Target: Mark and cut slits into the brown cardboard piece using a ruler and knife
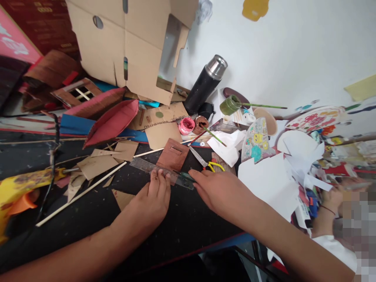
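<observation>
A brown-painted cardboard piece (178, 158) with a small slot-like rectangle lies on the black table, partly under a clear plastic ruler (143, 166). My left hand (154, 192) presses the ruler down with its fingers together. From the right, my right hand (216, 188) is closed around a dark green, slim tool that looks like a craft knife (187, 176). Its thin tip points left along the ruler, over the brown cardboard; the rest of its handle is hidden in the hand. Scissors with yellow handles (202, 159) lie just beyond my right hand.
Cardboard scraps (98, 166), a thin wooden stick (85, 192) and a yellow glue gun (26, 184) lie at left. Behind stand pink paint (187, 125), brown paint (201, 123) and a black thermos (202, 86). White paper (267, 184) lies at right, near another person's hand (330, 199).
</observation>
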A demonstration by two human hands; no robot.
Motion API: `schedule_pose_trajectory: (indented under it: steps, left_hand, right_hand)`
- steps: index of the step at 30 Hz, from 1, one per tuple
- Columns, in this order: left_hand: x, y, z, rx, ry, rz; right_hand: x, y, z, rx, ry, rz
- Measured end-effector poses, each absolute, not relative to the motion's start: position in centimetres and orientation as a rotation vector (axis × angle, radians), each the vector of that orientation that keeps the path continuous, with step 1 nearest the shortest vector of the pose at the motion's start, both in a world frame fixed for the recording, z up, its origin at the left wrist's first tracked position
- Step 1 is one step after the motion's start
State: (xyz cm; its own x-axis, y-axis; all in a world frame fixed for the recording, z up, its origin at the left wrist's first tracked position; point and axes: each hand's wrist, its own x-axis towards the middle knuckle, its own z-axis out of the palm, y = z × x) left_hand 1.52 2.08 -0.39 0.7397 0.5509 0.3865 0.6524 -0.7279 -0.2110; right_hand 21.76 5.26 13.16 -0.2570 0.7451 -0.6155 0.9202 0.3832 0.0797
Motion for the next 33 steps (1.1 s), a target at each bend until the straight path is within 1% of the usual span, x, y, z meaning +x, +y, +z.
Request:
schedule_pose_trajectory:
  steps: [5, 12, 23, 29, 33]
  left_hand:
    - [1.5, 2.1, -0.3, -2.616, -0.915, -0.4]
    - [1.5, 1.7, -0.7, -2.667, -0.995, -0.454]
    - [1.6, 1.9, -0.1, -2.627, -0.959, -0.377]
    - [1.6, 2.0, -0.1, -2.604, -0.921, -0.361]
    - [1.6, 2.1, -0.1, -2.582, -0.892, -0.331]
  right_hand:
    - [21.7, 5.3, 12.9, 1.415, 2.091, -0.39]
    - [21.7, 5.3, 12.4, 1.406, 2.077, -0.408]
    - [21.5, 5.2, 12.0, 1.414, 2.06, -0.382]
    - [21.4, 6.1, 12.0, 1.361, 2.116, -0.43]
    - [20.8, 5.9, 11.8, 1.325, 2.105, -0.356]
